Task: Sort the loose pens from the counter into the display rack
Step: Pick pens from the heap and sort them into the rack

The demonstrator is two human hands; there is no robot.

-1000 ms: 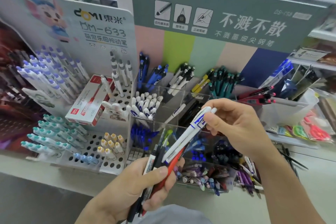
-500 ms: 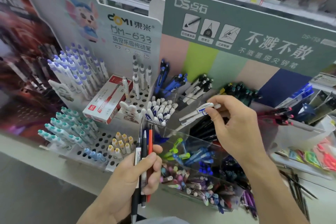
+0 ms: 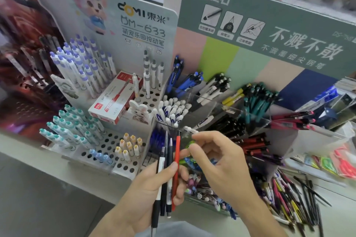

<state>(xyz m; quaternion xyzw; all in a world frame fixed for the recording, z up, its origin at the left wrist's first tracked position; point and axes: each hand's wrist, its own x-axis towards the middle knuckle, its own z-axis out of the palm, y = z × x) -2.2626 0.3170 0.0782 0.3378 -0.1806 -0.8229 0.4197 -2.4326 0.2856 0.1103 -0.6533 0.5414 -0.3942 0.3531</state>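
The rack (image 3: 227, 106) stands on the counter (image 3: 38, 188), its sign (image 3: 269, 31) rising behind the compartments. Left of it sits a holed stand (image 3: 119, 146) with pens upright in rows, and a box (image 3: 115, 100) lies on that stand. Loose pens (image 3: 292, 198) lie heaped on the counter at the right, before the rack. In front, the left hand (image 3: 154, 184) holds a bunch (image 3: 169, 169) upright; the right hand (image 3: 221, 163) is just beside it, before the lower compartments.

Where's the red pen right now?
In the head view, low centre: the red pen stands upright in the left hand, rightmost of its pens, beside the right hand.
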